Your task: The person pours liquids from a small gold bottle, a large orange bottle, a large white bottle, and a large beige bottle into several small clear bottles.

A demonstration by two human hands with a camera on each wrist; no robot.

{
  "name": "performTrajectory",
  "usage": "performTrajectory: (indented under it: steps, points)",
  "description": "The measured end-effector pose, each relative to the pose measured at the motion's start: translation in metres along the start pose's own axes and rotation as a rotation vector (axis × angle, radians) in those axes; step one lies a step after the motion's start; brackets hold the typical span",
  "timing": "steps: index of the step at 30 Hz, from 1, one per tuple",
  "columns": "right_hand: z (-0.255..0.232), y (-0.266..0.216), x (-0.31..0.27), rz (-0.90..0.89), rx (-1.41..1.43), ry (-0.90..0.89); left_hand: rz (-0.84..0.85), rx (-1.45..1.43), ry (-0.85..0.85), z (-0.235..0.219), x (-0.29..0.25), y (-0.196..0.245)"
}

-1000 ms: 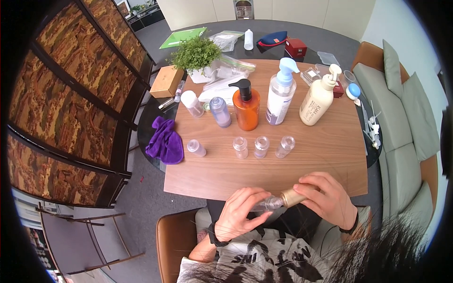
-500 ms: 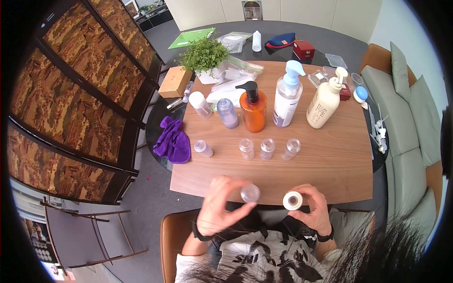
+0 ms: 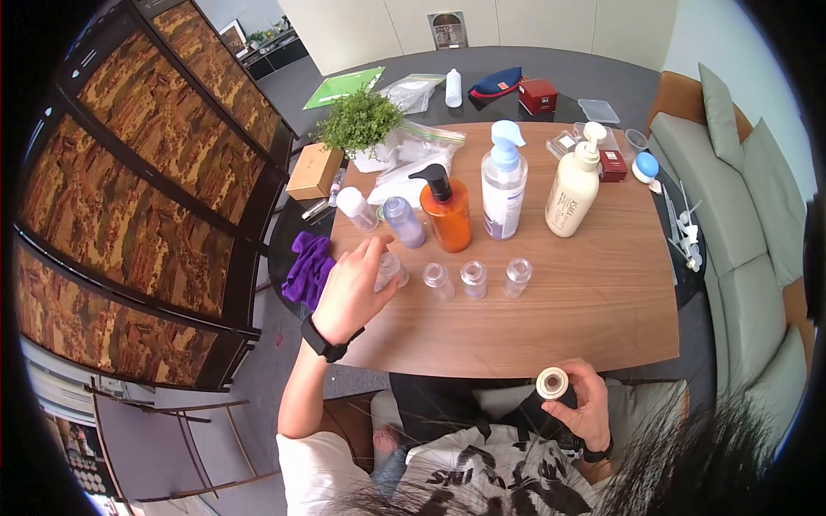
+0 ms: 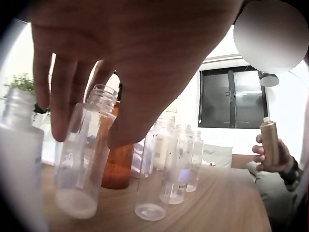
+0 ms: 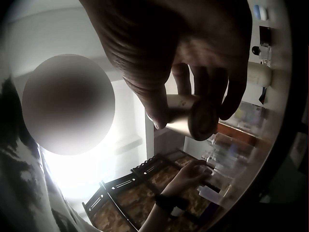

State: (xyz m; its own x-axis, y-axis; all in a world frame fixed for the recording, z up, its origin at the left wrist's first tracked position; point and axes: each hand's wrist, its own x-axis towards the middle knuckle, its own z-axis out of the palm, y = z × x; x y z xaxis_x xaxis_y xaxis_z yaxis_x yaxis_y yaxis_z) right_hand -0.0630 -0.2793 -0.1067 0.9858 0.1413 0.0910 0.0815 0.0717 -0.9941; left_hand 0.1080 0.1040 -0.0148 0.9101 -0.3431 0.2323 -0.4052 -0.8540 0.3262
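Observation:
At the left of the table, my left hand (image 3: 351,288) holds a small clear bottle (image 4: 87,150) between thumb and fingers. The bottle has no cap, leans slightly, and its base is close to the tabletop. Three similar clear bottles, (image 3: 437,281) the nearest of them, stand in a row to its right. On its other side is a frosted bottle (image 4: 21,159), which my hand hides in the head view. My right hand (image 3: 589,404) grips a gold bottle (image 4: 270,140) with a narrow pale neck, held upright over my lap at the table's front edge.
Behind the row stand a blue-tinted bottle (image 3: 403,224), an amber pump bottle (image 3: 447,219), a clear pump bottle (image 3: 503,202) and a cream pump bottle (image 3: 571,198). A purple cloth (image 3: 307,271) lies at the left edge. A potted plant (image 3: 357,120) and plastic bags are farther back.
The hands have moved apart. My left hand has carried the clear bottle from beside the gold bottle forward and left to the row; my right hand keeps the gold bottle near the front edge.

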Motion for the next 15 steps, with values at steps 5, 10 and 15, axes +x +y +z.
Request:
performTrajectory:
  steps: [5,10,15]
  points:
    - [-0.004,-0.004,0.0,-0.006,-0.037,0.021,0.066,0.085,-0.062,0.007,0.004,-0.007]
    - [-0.006,-0.008,0.003,0.002,-0.038,0.034,0.12,0.157,-0.049,-0.004,0.003,0.005]
    - [-0.007,-0.007,0.004,-0.028,-0.095,-0.006,0.212,0.09,-0.099,-0.008,0.014,0.021]
